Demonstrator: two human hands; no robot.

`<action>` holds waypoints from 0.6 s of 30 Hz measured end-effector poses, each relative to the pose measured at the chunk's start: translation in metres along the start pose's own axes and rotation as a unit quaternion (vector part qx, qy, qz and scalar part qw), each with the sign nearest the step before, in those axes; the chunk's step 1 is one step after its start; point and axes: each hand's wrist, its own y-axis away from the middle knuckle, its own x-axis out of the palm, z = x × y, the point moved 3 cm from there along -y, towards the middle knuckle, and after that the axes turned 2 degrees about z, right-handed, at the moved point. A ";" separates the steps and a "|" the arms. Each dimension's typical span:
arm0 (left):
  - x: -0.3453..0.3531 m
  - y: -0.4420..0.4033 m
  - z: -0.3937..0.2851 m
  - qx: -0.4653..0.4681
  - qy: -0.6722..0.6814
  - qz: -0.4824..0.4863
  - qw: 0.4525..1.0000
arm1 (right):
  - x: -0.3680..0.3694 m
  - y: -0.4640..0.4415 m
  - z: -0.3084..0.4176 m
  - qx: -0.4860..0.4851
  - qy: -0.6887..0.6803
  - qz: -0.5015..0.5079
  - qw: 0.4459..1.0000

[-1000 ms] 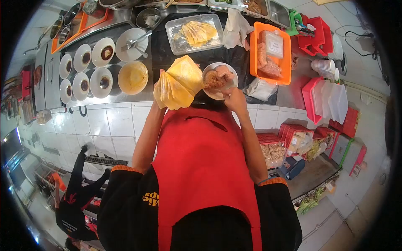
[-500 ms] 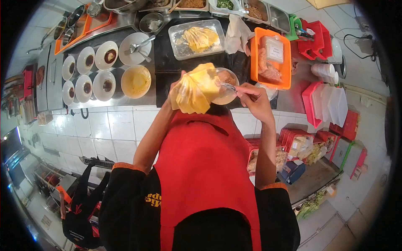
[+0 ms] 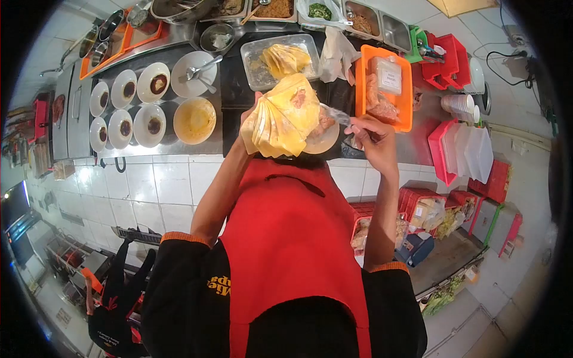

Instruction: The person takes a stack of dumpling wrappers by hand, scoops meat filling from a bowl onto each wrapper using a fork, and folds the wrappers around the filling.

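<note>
My left hand [image 3: 247,119] holds a fanned stack of yellow wonton wrappers [image 3: 276,125], which hides most of its fingers. A smear of pinkish meat filling [image 3: 298,98] lies on the top wrapper. Between thumb and fingers my right hand [image 3: 375,136] grips a small utensil, a spoon or spreader [image 3: 338,115], blurred at its tip. That tip is over a pale bowl [image 3: 325,145] of pinkish filling, partly covered by the wrappers. Just beyond the wrappers stands a metal tray [image 3: 251,67] with more folded yellow wrappers [image 3: 286,59] in it.
White bowls [image 3: 148,124] with dark sauce stand in rows at left, beside a bowl of yellow liquid [image 3: 194,121]. An orange bin [image 3: 405,107] with bagged meat is at right. Food pans [image 3: 395,30] line the back. Another person [image 3: 116,298] is at lower left.
The utensil has moved right, off the wrappers and over the filling bowl, uncovering filling on the top wrapper. The wrapper stack has shifted slightly and tilted towards the camera.
</note>
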 end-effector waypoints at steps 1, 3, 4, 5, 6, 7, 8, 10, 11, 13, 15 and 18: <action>-0.002 0.000 0.001 -0.003 0.000 0.001 1.000 | 0.003 0.001 0.006 0.026 -0.015 0.035 0.999; -0.004 0.000 0.005 -0.028 -0.084 -0.007 0.996 | 0.013 -0.011 0.013 -0.030 0.045 0.037 0.998; -0.003 -0.001 0.009 -0.037 -0.118 -0.018 0.992 | 0.016 -0.015 0.017 -0.087 0.106 0.043 0.990; 0.003 0.001 0.011 -0.039 -0.119 -0.016 0.992 | 0.015 -0.014 0.017 -0.087 0.106 0.040 0.990; 0.010 0.004 0.013 -0.038 -0.122 -0.005 0.992 | 0.013 -0.014 0.016 -0.050 0.090 0.053 0.993; 0.014 0.005 0.012 -0.034 -0.125 0.005 0.992 | 0.013 -0.016 0.014 -0.015 0.073 0.068 0.995; 0.014 0.006 0.012 -0.033 -0.118 0.014 0.992 | 0.016 -0.016 0.016 -0.017 0.073 0.071 0.995; 0.013 0.006 0.013 -0.032 -0.079 0.022 0.996 | 0.020 -0.008 0.020 -0.012 0.094 0.018 0.995; 0.014 0.005 0.014 -0.032 -0.040 0.031 0.998 | 0.026 -0.007 0.021 -0.014 0.095 0.020 0.995; 0.012 0.003 0.015 -0.031 -0.003 0.043 0.999 | 0.039 -0.003 0.025 -0.092 0.128 -0.032 0.987; 0.014 0.003 0.015 -0.033 0.033 0.055 0.997 | 0.045 -0.003 0.015 -0.135 0.119 -0.056 0.982; 0.009 0.002 0.013 -0.035 0.049 0.068 0.996 | 0.042 -0.004 -0.001 -0.169 0.109 -0.089 0.975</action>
